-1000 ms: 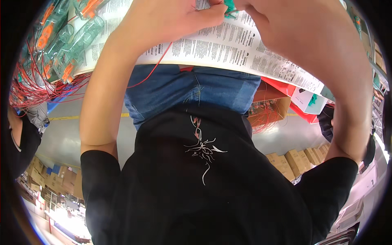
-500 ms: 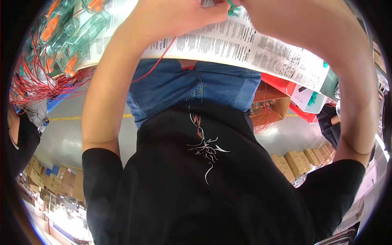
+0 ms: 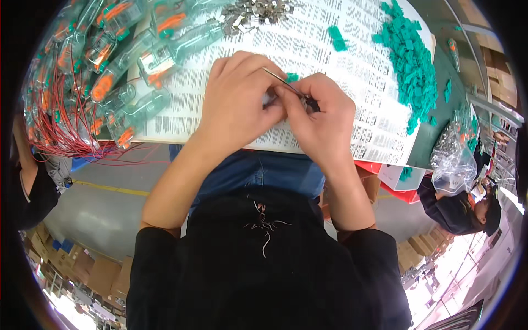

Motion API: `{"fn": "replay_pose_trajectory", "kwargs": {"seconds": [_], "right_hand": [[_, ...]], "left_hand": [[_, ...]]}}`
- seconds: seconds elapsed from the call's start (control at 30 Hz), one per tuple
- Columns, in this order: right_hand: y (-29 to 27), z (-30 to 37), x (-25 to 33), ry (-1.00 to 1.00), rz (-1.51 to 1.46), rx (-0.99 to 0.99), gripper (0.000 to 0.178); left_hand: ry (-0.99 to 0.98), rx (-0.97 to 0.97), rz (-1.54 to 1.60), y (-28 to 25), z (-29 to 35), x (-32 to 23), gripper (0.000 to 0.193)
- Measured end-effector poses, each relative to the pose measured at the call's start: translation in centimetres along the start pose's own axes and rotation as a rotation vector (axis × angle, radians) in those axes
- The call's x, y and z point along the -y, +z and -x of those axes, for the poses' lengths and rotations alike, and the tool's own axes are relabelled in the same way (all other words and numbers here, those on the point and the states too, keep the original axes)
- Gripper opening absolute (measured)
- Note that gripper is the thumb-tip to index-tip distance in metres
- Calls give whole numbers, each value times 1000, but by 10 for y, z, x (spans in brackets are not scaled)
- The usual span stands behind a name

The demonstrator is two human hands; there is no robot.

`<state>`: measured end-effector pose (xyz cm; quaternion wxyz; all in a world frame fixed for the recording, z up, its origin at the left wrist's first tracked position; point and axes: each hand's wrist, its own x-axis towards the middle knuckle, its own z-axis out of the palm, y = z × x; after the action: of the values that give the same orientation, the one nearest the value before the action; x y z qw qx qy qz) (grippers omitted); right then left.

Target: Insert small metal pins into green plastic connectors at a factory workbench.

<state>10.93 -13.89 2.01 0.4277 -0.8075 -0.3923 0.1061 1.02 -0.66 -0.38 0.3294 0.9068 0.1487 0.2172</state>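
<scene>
Over the paper-covered table, my left hand and my right hand meet fingertip to fingertip. My right hand is closed on a thin metal tool, whose slim shaft slants up and left across my left fingertips. The tool's exact kind is unclear. My left fingers pinch something small, largely hidden behind them. A small green plastic piece lies just beyond the fingertips. Farther off rest a few more green pieces. A big heap of green plastic pieces spreads to the right.
Clear greenish plastic housings with orange parts crowd the left, with red wires trailing over the edge. A pile of small metal parts sits at the far side. On the right are a clear plastic bag and another person.
The view has shifted, so both hands appear lower and the tabletop heaps now show. The thin metal tool has come into sight. The red wire near my left forearm no longer shows.
</scene>
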Motion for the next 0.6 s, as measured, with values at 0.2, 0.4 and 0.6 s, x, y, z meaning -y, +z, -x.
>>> {"fn": "replay_pose_trajectory", "kwargs": {"seconds": [0.2, 0.4, 0.6], "right_hand": [[-19, -35, -25, 65, -51, 92, 11], [-20, -72, -46, -256, 168, 144, 9], [-25, -42, -34, 60, -185, 115, 12]], "left_hand": [[27, -81, 45, 1, 3, 3, 15], [9, -74, 46, 1, 1, -2, 11], [-20, -60, 54, 1, -1, -2, 10]]}}
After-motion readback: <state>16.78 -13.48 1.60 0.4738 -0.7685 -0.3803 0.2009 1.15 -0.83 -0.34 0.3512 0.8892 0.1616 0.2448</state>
